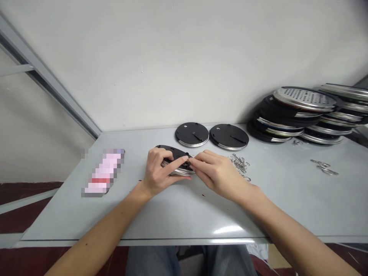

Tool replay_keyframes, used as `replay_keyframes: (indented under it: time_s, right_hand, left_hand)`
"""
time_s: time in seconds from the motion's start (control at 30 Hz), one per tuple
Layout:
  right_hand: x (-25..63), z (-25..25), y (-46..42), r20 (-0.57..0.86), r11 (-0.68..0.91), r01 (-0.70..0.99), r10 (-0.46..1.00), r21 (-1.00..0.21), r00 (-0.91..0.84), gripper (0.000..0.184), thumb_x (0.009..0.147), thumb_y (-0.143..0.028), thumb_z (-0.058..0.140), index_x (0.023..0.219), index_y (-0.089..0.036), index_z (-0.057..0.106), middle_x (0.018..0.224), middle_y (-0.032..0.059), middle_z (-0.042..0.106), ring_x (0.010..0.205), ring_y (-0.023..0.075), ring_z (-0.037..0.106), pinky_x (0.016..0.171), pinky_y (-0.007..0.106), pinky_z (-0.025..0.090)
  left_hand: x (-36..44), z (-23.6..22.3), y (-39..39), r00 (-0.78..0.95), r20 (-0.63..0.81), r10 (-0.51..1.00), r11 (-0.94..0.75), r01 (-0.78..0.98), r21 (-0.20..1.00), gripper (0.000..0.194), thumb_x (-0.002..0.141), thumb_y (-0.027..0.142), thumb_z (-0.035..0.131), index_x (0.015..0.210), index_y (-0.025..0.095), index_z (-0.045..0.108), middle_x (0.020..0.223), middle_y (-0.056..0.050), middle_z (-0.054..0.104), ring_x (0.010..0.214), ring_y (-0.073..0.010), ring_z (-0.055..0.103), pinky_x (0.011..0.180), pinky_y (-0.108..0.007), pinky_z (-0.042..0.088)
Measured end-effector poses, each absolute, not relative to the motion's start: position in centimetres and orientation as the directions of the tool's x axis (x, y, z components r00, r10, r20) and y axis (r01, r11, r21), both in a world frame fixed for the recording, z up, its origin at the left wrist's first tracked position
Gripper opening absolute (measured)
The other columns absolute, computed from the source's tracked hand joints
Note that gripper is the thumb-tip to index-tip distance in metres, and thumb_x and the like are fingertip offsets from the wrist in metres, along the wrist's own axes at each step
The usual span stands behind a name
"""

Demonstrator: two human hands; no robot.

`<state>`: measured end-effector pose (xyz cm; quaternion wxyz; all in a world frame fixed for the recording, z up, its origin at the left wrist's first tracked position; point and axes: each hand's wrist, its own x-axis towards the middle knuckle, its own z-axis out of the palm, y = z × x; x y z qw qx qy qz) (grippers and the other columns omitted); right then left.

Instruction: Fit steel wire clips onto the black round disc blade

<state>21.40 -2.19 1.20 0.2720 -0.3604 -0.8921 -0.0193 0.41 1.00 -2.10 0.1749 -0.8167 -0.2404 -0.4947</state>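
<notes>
My left hand (158,168) is closed around a round black disc (165,148) with a silvery metal rim, tilted up off the grey table. The thumb presses on its near right edge. At that same edge my right hand (217,170) pinches a small metal piece (186,162), mostly hidden by the fingertips. Just right of the right hand lies a loose pile of metal wire loops (240,163). Two similar black discs, a left one (188,134) and a right one (227,135), lie flat behind the hands, each with a slot and a small hole.
Stacks of black and silver discs (281,115) stand at the back right, one topped by a perforated metal plate (306,98). A few more wire loops (324,167) lie at the right. A blurred phone (105,172) rests on the left of the table (172,218). A wall (172,69) rises behind.
</notes>
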Motion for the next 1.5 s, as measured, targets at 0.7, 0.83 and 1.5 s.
replay_keyframes:
  time_s: [0.7,0.83,1.5]
  right_hand:
    - [21.7,0.4,-2.2,0.552,0.743,0.599,0.646,-0.297,-0.527,0.024,0.094,-0.022,0.046,0.111,-0.017,0.062,0.09,0.008,0.064,0.08,0.0174,0.055,0.064,0.029,0.046]
    - [21.5,0.5,-2.2,0.555,0.74,0.609,0.646,-0.286,-0.524,0.023,0.094,-0.022,0.046,0.109,-0.017,0.063,0.088,0.0075,0.064,0.077,0.0169,0.054,0.062,0.029,0.045]
    - [21.0,1.8,-1.9,0.451,0.745,0.656,0.631,-0.125,-0.631,0.021,0.094,-0.015,0.039,0.105,-0.015,0.057,0.086,0.0073,0.059,0.074,0.0166,0.052,0.063,0.028,0.042]
  left_hand:
    - [0.4,-2.3,1.0,0.388,0.892,0.231,-0.799,0.599,-0.055,0.044,0.072,0.048,0.072,0.107,0.024,0.062,0.081,-0.003,0.05,0.079,-0.0167,0.047,0.075,-0.033,0.042]
    - [0.3,-2.5,1.1,0.399,0.887,0.231,-0.801,0.596,-0.06,0.048,0.072,0.047,0.073,0.113,0.025,0.061,0.082,-0.003,0.05,0.08,-0.0168,0.047,0.077,-0.033,0.042]
    - [0.6,-1.8,1.0,0.379,0.886,0.266,-0.805,0.593,-0.012,0.047,0.072,0.047,0.072,0.112,0.024,0.062,0.083,-0.003,0.05,0.078,-0.0154,0.046,0.072,-0.03,0.042]
